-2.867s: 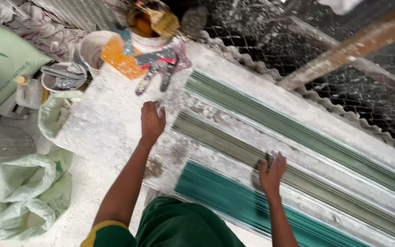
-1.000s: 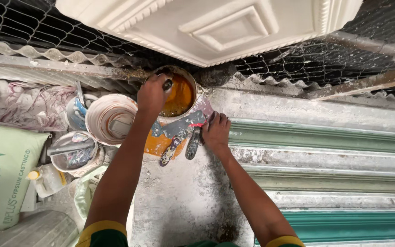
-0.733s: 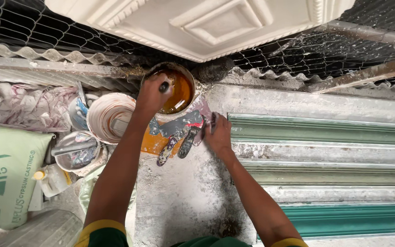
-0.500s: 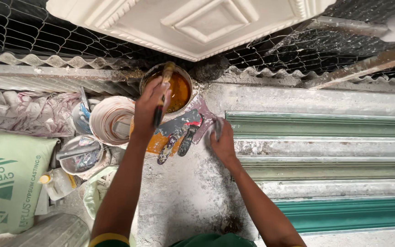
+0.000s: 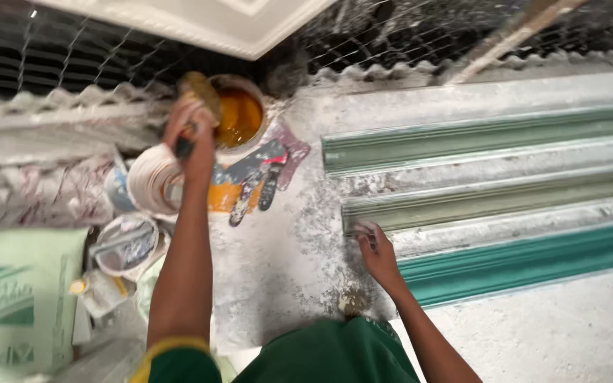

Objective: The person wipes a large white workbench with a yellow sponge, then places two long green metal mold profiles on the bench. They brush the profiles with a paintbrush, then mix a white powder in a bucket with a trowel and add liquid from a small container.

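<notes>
Orange liquid in one tub (image 5: 239,117), left hand (image 5: 191,135) gripping brush (image 5: 196,106), three moulds (image 5: 491,206)

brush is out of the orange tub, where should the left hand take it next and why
Probably across to the long moulds. The left hand holds the loaded brush raised beside the tub of orange liquid, while the right hand rests on the near end of the pale green mould, as if steadying it. That end looks like the likeliest spot for the first stroke.
</notes>
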Tool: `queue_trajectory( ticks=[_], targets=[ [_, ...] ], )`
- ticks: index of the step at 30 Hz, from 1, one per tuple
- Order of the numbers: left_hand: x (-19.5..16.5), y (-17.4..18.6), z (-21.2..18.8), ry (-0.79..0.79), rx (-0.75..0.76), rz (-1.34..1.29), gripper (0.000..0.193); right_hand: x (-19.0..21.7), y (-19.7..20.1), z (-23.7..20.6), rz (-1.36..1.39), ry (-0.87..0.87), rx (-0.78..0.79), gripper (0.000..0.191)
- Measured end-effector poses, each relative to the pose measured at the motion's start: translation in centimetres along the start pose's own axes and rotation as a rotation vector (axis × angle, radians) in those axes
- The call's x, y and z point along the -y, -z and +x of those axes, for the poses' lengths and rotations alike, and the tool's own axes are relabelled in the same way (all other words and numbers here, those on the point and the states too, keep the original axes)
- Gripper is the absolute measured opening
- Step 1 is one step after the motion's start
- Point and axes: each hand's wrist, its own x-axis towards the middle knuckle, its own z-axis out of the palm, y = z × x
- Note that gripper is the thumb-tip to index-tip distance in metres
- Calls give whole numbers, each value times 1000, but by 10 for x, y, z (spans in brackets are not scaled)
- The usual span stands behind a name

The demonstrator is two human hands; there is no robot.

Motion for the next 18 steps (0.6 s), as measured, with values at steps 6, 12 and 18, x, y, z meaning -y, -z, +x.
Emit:
queue_trajectory(
  ticks=[6, 12, 18],
  targets=[
    [-31, -6, -79, 725, -131, -1003, 63, -82, 62, -80, 246, 97, -234, 32],
    [-195, -69, -186, 826, 294, -736, 32, -127, 114, -183, 425, -257, -479, 31],
    [-324, -131, -187, -243, 887, -429, 29, -139, 145, -246, 488, -401, -596, 32]
  ],
)
